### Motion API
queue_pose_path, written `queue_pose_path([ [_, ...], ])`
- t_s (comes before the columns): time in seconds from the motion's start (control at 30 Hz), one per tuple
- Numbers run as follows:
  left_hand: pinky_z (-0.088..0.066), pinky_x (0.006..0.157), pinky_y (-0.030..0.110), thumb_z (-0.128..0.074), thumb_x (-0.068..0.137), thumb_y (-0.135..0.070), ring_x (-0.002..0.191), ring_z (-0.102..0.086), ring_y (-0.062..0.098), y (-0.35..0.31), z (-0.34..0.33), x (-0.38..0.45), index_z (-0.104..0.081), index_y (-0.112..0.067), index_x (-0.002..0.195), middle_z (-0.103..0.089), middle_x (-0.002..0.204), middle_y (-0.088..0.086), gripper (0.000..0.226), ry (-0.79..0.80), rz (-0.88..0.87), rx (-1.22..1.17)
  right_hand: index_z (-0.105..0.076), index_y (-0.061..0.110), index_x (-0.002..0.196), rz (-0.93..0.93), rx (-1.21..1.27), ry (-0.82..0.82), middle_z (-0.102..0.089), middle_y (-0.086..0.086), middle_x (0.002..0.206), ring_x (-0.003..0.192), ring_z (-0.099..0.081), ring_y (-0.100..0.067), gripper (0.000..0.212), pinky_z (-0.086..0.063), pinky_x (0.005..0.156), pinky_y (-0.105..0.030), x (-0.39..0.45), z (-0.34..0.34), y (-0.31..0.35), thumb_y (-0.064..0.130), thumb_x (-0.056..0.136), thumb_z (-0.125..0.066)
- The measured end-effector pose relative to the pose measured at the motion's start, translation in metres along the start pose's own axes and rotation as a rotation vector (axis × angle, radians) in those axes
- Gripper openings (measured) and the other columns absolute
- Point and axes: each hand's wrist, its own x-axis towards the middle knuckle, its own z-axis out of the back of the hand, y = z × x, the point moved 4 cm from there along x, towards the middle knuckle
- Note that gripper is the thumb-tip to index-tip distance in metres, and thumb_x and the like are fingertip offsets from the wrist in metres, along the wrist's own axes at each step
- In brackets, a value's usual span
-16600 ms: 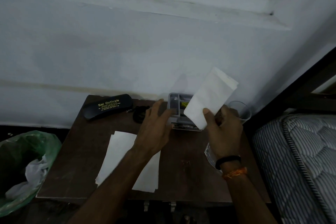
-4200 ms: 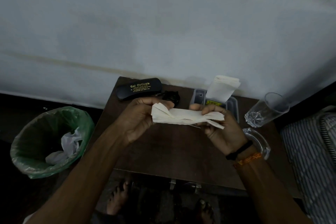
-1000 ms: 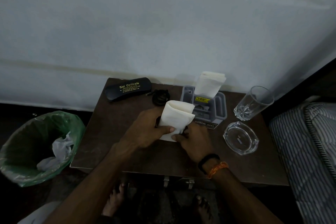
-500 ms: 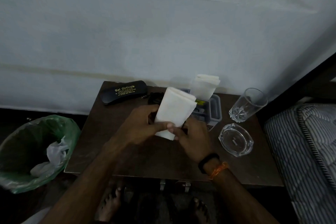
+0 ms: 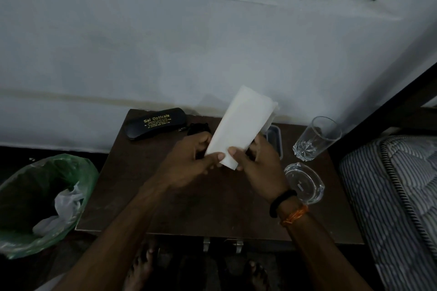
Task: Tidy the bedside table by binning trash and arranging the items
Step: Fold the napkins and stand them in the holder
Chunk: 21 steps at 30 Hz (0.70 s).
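Both my hands hold a folded white paper upright above the middle of the dark wooden bedside table. My left hand pinches its lower left edge and my right hand grips its lower right corner. The paper hides most of the grey organiser box behind it, and the other white paper standing in that box shows only as a sliver at the held paper's right edge. A black spectacle case with gold lettering lies at the table's back left.
A clear drinking glass stands at the back right, with a glass ashtray in front of it. A green-lined bin holding white trash sits on the floor to the left. A striped mattress borders the right. My bare feet show below the table.
The folded paper has risen from the table surface and now stands taller in both hands, covering the organiser. The camera view has shifted slightly.
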Motion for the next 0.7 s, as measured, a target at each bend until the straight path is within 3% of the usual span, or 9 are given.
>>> queue_pose_path([
  [0.17, -0.055, 0.058, 0.027, -0.071, 0.087, -0.029, 0.071, -0.071, 0.008, -0.008, -0.005, 0.008, -0.065, -0.014, 0.106, -0.075, 0.088, -0.002, 0.025, -0.039, -0.016, 0.037, -0.063, 0.015, 0.116, 0.069, -0.155, -0.087, -0.07, 0.0, 0.115, 0.103, -0.066, -0.013, 0.024, -0.057, 0.087, -0.043, 0.009, 0.016, 0.006, 0.018, 0.092, -0.065],
  [0.3, -0.058, 0.069, 0.033, -0.074, 0.084, -0.037, 0.081, -0.069, 0.007, -0.017, -0.012, 0.018, -0.068, -0.021, 0.095, -0.071, 0.093, -0.006, 0.021, -0.129, -0.115, 0.142, -0.067, 0.013, 0.111, 0.099, -0.232, -0.16, -0.072, 0.0, 0.107, 0.098, -0.068, -0.015, 0.023, -0.057, 0.083, -0.046, 0.017, 0.038, 0.01, 0.022, 0.09, -0.064],
  [0.43, -0.057, 0.073, 0.031, -0.071, 0.088, -0.028, 0.083, -0.068, 0.012, -0.028, -0.019, 0.029, -0.073, -0.018, 0.1, -0.072, 0.091, -0.005, 0.015, -0.267, -0.172, 0.038, -0.065, 0.012, 0.115, 0.15, -0.339, -0.185, -0.072, -0.002, 0.109, 0.097, -0.067, -0.017, 0.027, -0.056, 0.084, -0.046, 0.022, 0.054, 0.012, 0.025, 0.092, -0.06],
  [0.57, -0.059, 0.071, 0.029, -0.069, 0.09, -0.019, 0.079, -0.069, 0.007, -0.031, -0.028, 0.039, -0.074, -0.013, 0.097, -0.073, 0.086, -0.006, 0.011, -0.308, -0.179, -0.003, -0.067, 0.016, 0.113, 0.188, -0.374, -0.232, -0.072, 0.001, 0.107, 0.096, -0.067, -0.018, 0.022, -0.056, 0.084, -0.043, 0.021, 0.063, 0.01, 0.024, 0.093, -0.063],
  [0.7, -0.062, 0.071, 0.036, -0.069, 0.089, -0.016, 0.078, -0.071, 0.009, -0.029, -0.035, 0.043, -0.073, -0.012, 0.096, -0.074, 0.085, -0.006, 0.009, -0.316, -0.165, -0.029, -0.07, 0.01, 0.103, 0.166, -0.417, -0.292, -0.073, -0.007, 0.101, 0.093, -0.068, -0.023, 0.018, -0.057, 0.081, -0.047, 0.024, 0.069, 0.003, 0.022, 0.09, -0.068],
])
